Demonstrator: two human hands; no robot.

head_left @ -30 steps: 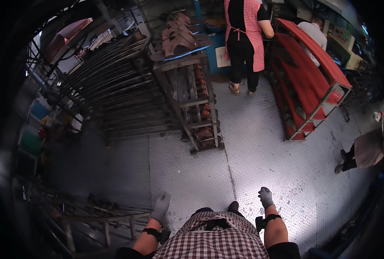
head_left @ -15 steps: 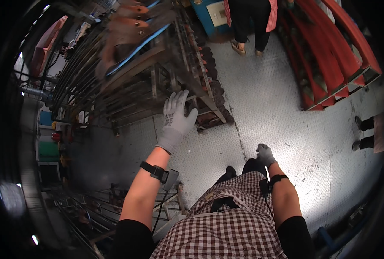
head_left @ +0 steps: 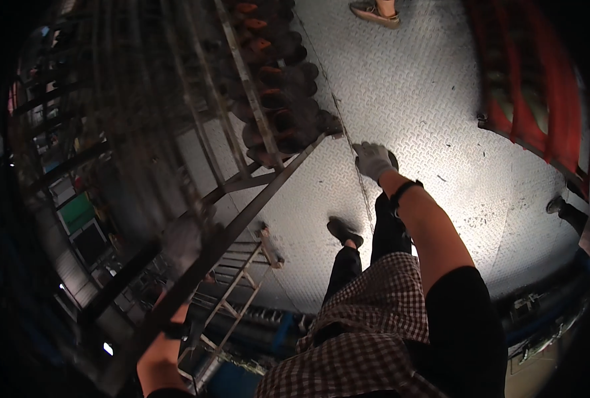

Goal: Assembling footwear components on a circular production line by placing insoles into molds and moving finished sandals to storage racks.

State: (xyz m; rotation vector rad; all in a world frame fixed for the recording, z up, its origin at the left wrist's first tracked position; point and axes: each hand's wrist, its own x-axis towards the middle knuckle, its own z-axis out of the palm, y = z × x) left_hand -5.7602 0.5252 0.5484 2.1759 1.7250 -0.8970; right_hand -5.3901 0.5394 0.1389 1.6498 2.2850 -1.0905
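My left hand (head_left: 181, 240), in a grey glove, is smeared by motion beside the long dark bar (head_left: 258, 199) of a metal rack. The bar crosses in front of my left wrist, and whether my fingers touch the rack cannot be made out. My right hand (head_left: 374, 161), gloved too, hangs over the steel floor with nothing visible in it. Its fingers are loosely bent and a little apart. Dark rounded pieces with orange parts (head_left: 272, 96) sit in rows along the rack's far side.
Patterned steel floor plate (head_left: 434, 119) lies ahead, with a seam. A red rack (head_left: 540, 86) stands at the right. Another person's shoe (head_left: 378, 14) shows at the top, and a further person's foot (head_left: 564, 209) at the right edge. A ladder-like metal frame (head_left: 242, 282) stands at lower left.
The rack looms nearer on the left. My left hand, spread beside the rack before, is now lower left behind its bar. My right hand has swung forward. The person ahead shows only at the foot.
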